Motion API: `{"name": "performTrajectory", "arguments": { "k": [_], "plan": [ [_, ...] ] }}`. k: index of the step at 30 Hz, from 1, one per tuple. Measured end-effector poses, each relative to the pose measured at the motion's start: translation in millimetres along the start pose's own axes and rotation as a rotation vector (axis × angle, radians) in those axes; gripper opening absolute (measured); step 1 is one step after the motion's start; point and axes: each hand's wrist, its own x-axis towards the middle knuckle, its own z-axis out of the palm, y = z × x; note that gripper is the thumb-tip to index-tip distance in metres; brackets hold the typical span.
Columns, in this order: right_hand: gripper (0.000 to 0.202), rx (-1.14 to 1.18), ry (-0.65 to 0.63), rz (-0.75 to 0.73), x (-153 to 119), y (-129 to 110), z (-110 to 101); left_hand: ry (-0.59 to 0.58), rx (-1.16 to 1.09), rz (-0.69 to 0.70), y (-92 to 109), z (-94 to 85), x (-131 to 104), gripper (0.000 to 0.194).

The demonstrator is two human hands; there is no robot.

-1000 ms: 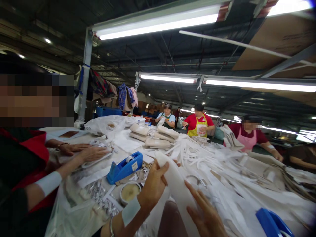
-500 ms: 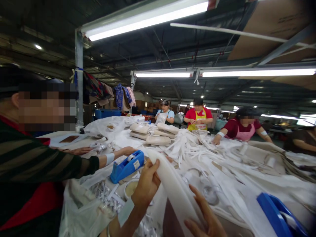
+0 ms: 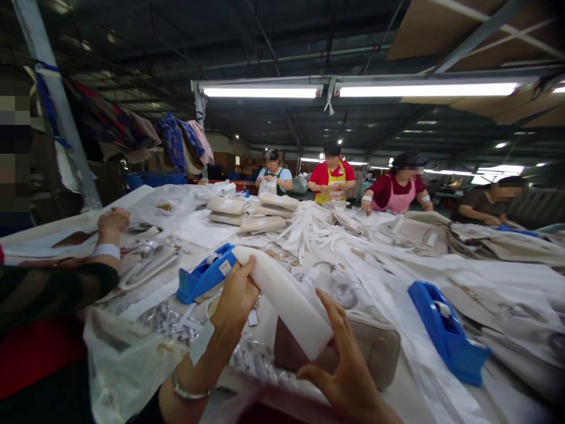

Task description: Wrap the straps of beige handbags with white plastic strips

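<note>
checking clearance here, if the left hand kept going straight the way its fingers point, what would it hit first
Most likely the blue tape dispenser, just beyond the left hand, which grips the upper end of the white roll. Depth is hard to judge, so it might pass just beside it.

Tight around my hands. Blue tape dispenser [image 3: 205, 277] sits just left of my left hand [image 3: 236, 297], tan pouch [image 3: 375, 353] just under the white roll [image 3: 285, 300]. Second blue dispenser [image 3: 445, 330] blocks the right. Co-worker's arm [image 3: 57, 282] crosses the left desk [image 3: 145, 197] edge. Ahead, white strap heap [image 3: 353, 247] covers everything; only room is above it.
</note>
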Motion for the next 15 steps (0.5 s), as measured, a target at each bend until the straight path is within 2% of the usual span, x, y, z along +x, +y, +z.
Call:
{"name": "performTrajectory", "arguments": {
  "k": [5, 10, 15],
  "plan": [
    [0.091, -0.142, -0.006, -0.007, 0, 2, 0, 0.032, -0.127, -0.062, 1, 5.8, -2, 0.017],
    [0.081, -0.158, 0.012, -0.003, -1, 13, -2, -0.028, -0.173, -0.071, 2, 6.7, -6, 0.025],
    [0.070, -0.173, 0.048, -0.078, -4, 33, 3, -0.120, -0.100, -0.035, 4, 4.6, -15, 0.027]
  ]
}}
